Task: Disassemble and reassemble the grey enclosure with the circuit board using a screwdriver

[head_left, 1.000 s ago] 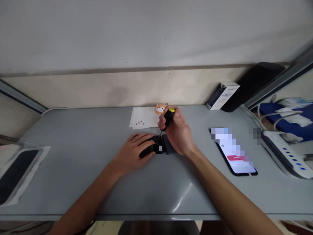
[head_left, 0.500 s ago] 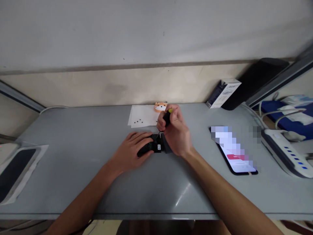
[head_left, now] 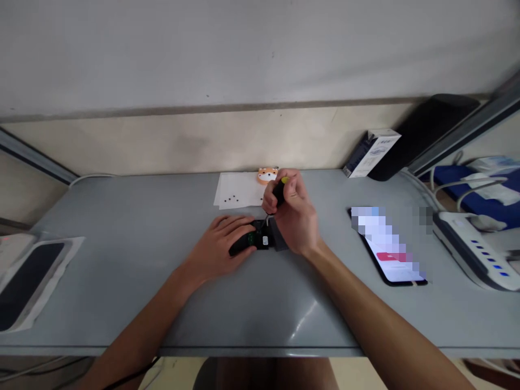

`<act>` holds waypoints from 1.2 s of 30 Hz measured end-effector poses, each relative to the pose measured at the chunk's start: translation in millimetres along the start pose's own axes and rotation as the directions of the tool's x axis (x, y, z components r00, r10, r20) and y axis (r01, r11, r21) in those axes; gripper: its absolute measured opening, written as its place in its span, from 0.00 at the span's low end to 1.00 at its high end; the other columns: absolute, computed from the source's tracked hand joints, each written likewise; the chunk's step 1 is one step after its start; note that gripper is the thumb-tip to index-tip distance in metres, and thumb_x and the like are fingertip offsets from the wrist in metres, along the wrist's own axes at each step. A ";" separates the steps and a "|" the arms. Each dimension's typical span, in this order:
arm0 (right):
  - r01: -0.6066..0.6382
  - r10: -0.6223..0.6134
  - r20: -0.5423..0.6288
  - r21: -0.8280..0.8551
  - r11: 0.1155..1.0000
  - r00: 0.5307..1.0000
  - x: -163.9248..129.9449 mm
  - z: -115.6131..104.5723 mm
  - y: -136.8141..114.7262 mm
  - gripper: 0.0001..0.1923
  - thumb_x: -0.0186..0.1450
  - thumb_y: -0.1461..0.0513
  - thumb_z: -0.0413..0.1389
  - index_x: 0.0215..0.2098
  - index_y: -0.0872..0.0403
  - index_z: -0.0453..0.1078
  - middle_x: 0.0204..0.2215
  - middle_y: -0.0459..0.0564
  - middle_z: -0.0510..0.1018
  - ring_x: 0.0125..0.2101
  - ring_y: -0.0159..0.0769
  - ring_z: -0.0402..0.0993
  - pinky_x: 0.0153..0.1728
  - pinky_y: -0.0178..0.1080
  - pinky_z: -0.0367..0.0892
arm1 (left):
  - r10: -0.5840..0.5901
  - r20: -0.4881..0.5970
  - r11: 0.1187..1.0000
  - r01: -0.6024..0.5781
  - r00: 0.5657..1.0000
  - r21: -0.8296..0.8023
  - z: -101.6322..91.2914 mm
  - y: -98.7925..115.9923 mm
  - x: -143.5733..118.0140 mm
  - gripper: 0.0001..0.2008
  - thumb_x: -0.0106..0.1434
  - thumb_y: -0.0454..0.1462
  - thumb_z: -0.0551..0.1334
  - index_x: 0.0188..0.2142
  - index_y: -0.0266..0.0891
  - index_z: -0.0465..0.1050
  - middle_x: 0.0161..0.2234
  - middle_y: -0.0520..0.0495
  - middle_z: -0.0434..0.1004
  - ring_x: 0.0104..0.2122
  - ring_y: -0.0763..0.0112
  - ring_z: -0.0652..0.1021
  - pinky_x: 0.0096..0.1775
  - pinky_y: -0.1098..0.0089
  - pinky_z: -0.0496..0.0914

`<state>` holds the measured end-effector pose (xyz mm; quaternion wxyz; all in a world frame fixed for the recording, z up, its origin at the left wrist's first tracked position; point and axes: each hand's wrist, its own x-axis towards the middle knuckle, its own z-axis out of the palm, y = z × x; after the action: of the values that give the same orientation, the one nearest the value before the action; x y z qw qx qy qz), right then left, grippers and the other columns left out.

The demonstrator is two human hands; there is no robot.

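A dark flat device point(head_left: 263, 241) with a green-tinged circuit board and a small white label lies on the grey table. My left hand point(head_left: 221, 245) covers its left end, fingers across the far side and thumb along the near edge, holding it down. In my closed right hand point(head_left: 296, 214) is a screwdriver point(head_left: 280, 190) with a black handle and a yellow end. Its thin shaft slants down to the device's far part; the exact contact point is too small to make out. A dark grey flat piece point(head_left: 280, 238) lies partly under my right hand.
Behind the hands, white paper point(head_left: 239, 187) carries several tiny dark screws, with an orange-and-white animal-faced item point(head_left: 267, 175) at its edge. A lit phone point(head_left: 390, 249), power strip point(head_left: 475, 249) and carton point(head_left: 371, 153) are at right. Another phone-like slab point(head_left: 30, 276) lies at left.
The whole view has shifted slightly. My left hand still holds the device, and the screwdriver stays at nearly the same spot, with a slight change in my right hand's grip.
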<state>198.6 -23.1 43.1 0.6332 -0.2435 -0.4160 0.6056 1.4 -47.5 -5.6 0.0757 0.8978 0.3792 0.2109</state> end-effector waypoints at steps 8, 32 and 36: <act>0.001 -0.001 0.034 0.000 1.000 0.999 -1.4 -1.6 -0.5 0.17 0.70 0.44 0.59 0.39 0.45 0.61 0.24 0.40 0.61 0.23 0.33 0.55 0.27 0.40 0.58 | 0.014 -0.003 1.000 -0.014 1.000 0.000 1.1 -1.4 0.0 0.15 0.75 0.44 0.60 0.56 0.44 0.76 0.59 0.43 0.81 0.60 0.57 0.78 0.63 0.52 0.68; 0.027 -0.027 0.000 0.061 0.998 1.000 -2.9 -2.3 2.3 0.15 0.69 0.48 0.63 0.37 0.48 0.65 0.24 0.41 0.63 0.24 0.30 0.57 0.29 0.38 0.54 | 0.088 -0.065 0.996 -0.087 0.994 0.014 3.5 -1.8 -1.8 0.14 0.76 0.44 0.60 0.54 0.40 0.76 0.58 0.41 0.81 0.59 0.58 0.79 0.61 0.55 0.67; 0.004 -0.004 0.001 0.078 0.997 1.000 -3.7 -2.5 3.7 0.16 0.69 0.47 0.62 0.38 0.47 0.65 0.25 0.41 0.63 0.24 0.31 0.57 0.29 0.39 0.54 | 0.080 -0.051 0.997 -0.079 0.996 0.017 3.6 -2.1 -1.6 0.14 0.75 0.44 0.61 0.54 0.41 0.76 0.59 0.41 0.81 0.59 0.58 0.79 0.62 0.56 0.67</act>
<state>198.9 -25.6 37.9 0.6432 -0.2176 -0.3926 0.6204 0.6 -47.0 -10.0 0.0506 0.9069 0.3467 0.2339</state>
